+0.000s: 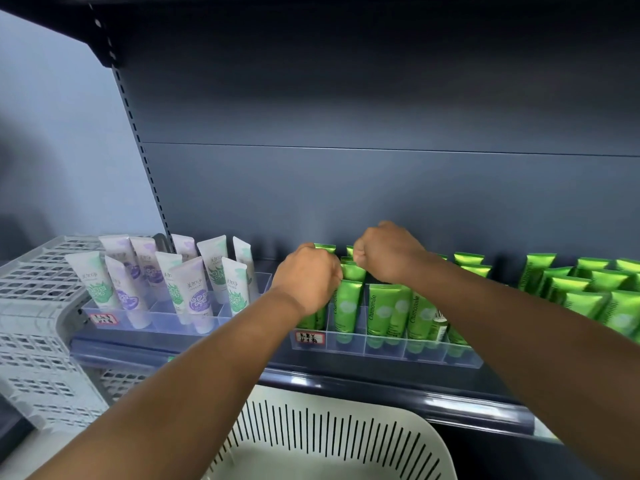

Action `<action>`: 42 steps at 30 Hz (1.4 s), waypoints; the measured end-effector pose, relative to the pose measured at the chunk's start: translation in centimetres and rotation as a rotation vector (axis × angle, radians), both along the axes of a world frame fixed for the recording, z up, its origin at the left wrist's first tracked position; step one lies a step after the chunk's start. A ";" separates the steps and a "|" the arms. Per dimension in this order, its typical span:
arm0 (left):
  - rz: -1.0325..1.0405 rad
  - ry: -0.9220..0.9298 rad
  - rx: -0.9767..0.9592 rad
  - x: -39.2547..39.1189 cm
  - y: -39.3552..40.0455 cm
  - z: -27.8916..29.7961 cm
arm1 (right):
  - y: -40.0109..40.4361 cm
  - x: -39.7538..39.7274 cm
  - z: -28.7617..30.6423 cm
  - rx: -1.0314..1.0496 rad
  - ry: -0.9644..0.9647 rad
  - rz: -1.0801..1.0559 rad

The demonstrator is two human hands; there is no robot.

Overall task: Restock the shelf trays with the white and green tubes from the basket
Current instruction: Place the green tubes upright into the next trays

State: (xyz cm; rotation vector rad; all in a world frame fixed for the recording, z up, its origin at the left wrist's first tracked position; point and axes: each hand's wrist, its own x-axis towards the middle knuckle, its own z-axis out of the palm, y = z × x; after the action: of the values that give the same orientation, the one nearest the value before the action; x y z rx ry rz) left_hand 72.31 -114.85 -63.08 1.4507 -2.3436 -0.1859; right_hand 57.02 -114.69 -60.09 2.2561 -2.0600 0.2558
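Dark blue shelf bay (381, 188), back panel bare above one stocked row. Both hands reach into the clear divided tray (388, 351) of green tubes.

Left hand (306, 278): fingers curled closed over the crimped tops of green tubes (349, 303) in the tray's left slots; the fingertips are hidden behind the knuckles, so I cannot tell exactly which tube is pinched. Right hand (388, 252): also fisted, fingers turned down and away; it seems to grip a tube top just behind the left hand's knuckles, but the hold itself is out of view.

Risk, as I judge it: tubes stand cap-down and lean on each other. Pressing one into a full slot could tip its neighbours or knock the front row forward over the tray's low wall. A small white-capped bottle (440, 327) is wedged among tubes right of the fingers and may jam a slot.

Containers: a second clear tray (162, 327), well left of the fingers, holds white tubes (194, 289), leaning unevenly. More green tubes (588, 289) stand further right. White slotted basket (332, 441) below the forearms; visible part shows no tubes. Grey crates (38, 306) far left.
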 end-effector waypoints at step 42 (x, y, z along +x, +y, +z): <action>-0.108 -0.068 -0.120 -4.6 2.2 -0.2 | 4.2 -6.7 -0.1 0.071 0.067 -0.056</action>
State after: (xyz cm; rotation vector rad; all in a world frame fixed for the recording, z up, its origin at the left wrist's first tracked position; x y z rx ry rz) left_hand 67.73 -112.67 -63.27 1.2951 -2.4439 -0.0242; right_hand 50.31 -110.52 -60.16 2.2087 -2.1268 0.1035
